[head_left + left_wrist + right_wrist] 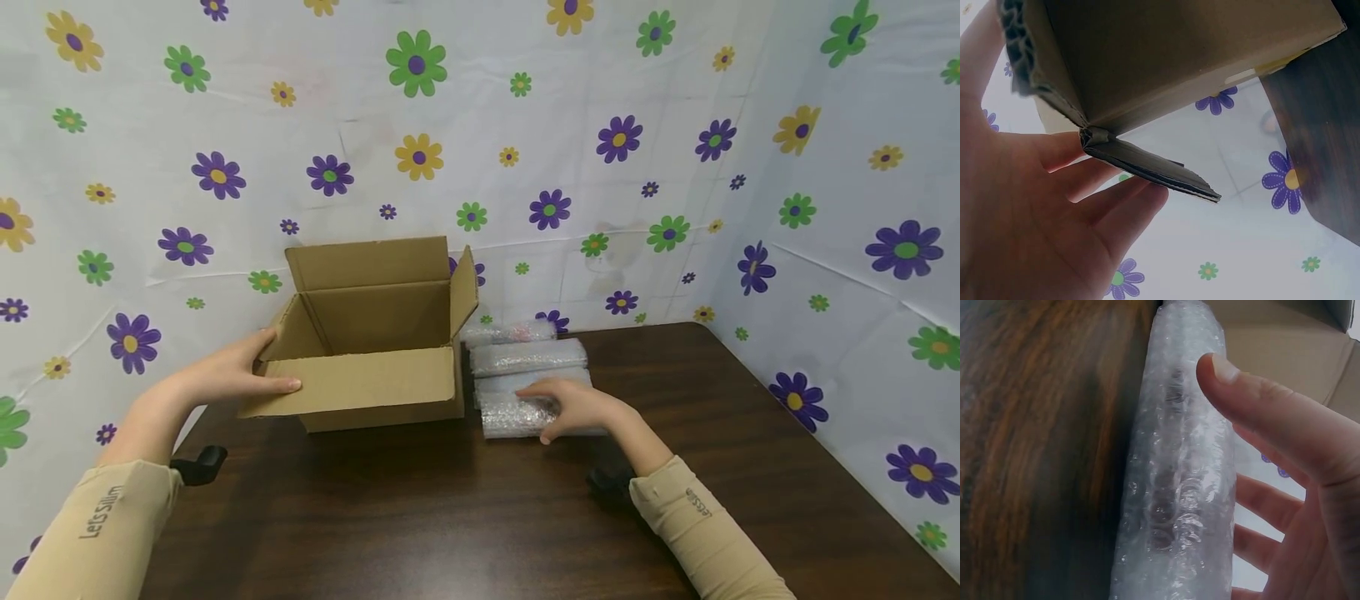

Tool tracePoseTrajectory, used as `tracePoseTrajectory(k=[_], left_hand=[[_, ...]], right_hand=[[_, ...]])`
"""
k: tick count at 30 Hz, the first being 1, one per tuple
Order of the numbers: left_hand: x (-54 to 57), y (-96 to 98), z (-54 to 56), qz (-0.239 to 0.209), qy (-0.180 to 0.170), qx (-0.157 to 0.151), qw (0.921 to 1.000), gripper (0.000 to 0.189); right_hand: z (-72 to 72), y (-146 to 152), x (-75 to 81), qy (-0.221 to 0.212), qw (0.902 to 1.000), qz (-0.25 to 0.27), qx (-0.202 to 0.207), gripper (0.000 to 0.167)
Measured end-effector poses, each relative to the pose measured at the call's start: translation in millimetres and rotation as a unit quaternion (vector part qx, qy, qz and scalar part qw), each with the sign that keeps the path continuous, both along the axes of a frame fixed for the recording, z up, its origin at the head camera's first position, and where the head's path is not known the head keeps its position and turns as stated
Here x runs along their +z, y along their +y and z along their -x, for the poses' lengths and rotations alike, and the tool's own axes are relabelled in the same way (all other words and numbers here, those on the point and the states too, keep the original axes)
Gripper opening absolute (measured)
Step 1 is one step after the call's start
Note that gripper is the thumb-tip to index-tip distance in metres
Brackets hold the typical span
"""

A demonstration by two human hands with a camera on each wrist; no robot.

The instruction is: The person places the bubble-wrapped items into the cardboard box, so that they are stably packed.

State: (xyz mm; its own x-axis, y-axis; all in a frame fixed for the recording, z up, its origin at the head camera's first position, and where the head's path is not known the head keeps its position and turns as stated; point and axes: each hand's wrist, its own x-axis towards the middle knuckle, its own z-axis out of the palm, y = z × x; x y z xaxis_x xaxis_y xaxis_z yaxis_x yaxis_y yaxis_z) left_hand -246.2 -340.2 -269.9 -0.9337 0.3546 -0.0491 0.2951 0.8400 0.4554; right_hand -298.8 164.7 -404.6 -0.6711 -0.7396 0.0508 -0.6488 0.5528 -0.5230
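Note:
An open cardboard box (378, 382) stands on the left of the table with its flaps spread. My left hand (228, 375) holds the box's left front corner, thumb on the front flap. The left wrist view shows its fingers behind a side flap (1154, 169). Right of the box, several rolls in bubble wrap lie side by side. My right hand (581, 408) is over the nearest bubble-wrapped roll (506, 418), thumb and fingers spread apart. In the right wrist view, the thumb overlaps the roll (1179, 462) and the fingers lie along its far side.
The dark wooden table (420, 517) extends in front of the box and rolls. Behind it hangs a white wall covering (450, 125) with printed flowers, which continues along the right side. A bubble-wrapped roll (528, 357) lies farther back near the wall.

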Motion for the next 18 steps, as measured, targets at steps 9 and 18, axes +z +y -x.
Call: tracePoseTrajectory(k=[9, 18], left_hand=[[-0.6, -0.4, -1.0, -0.008, -0.005, 0.001, 1.0, 0.106], [-0.6, 0.1, -0.9, -0.009, -0.003, 0.0, 1.0, 0.106]], right_hand=[[-0.8, 0.1, -0.5, -0.008, 0.9999, -0.012, -0.007, 0.075], [-2.2, 0.1, -2.7, -0.005, 0.9998, -0.017, -0.01, 0.073]])
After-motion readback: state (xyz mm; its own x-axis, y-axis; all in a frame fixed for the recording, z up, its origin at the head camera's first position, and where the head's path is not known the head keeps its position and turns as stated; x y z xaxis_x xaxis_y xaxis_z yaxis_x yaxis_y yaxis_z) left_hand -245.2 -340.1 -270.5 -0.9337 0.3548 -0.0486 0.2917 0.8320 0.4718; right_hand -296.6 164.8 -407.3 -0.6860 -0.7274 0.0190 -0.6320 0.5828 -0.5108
